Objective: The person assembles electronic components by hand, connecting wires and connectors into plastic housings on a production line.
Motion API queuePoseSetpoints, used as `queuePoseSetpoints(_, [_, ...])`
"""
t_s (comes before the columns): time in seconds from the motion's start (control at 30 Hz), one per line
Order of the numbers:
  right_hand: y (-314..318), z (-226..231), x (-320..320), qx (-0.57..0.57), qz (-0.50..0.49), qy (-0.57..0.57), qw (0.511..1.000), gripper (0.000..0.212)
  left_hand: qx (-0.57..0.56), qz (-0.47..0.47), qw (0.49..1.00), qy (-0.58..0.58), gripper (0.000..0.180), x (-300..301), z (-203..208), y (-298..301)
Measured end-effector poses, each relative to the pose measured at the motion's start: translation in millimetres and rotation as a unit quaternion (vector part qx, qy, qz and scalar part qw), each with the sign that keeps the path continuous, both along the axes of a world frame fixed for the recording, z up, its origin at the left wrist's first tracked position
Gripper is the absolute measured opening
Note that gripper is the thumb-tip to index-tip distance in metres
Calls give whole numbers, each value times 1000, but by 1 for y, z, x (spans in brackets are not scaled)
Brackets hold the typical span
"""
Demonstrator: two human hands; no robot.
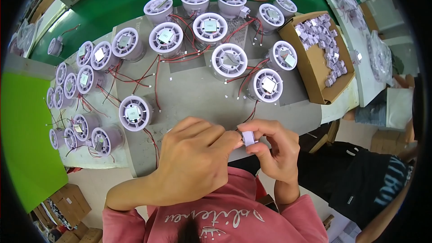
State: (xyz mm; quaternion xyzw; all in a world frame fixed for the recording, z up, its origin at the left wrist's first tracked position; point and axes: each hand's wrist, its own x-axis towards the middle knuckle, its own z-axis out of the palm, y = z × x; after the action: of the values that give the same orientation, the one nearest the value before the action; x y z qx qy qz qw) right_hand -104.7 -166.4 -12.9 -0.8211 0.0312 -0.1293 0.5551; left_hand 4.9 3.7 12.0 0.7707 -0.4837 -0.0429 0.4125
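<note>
Close to my body, over the table's front edge, my right hand (278,150) pinches a small lilac plastic piece (249,138) between thumb and fingers. My left hand (193,155) is closed, its thumb and forefinger meeting at the piece's left side; what they grip there is hidden. Red and black wires run down toward the hands from a lilac round fan-like unit (265,85) just beyond them. Another such unit (135,113), with a silvery square plate on its spoked face, stands beyond my left wrist.
Several similar lilac units (210,27) with trailing wires spread over the grey tabletop (189,92). An open cardboard box (318,92) of small lilac pieces lies at the right. A person in dark clothes (351,175) is close by on the right. A bright green panel (24,139) borders the left.
</note>
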Motion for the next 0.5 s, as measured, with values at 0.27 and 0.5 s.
queuePoseSetpoints(0.27, [1, -7, 0, -12, -7, -57, 998, 31, 16, -64, 995, 75, 14, 10, 1, 0])
queuePoseSetpoints(0.5, [-9, -8, -5, -27, 4, 17, 999, 29, 23, -24, 984, 172, 7, 10, -4, -6])
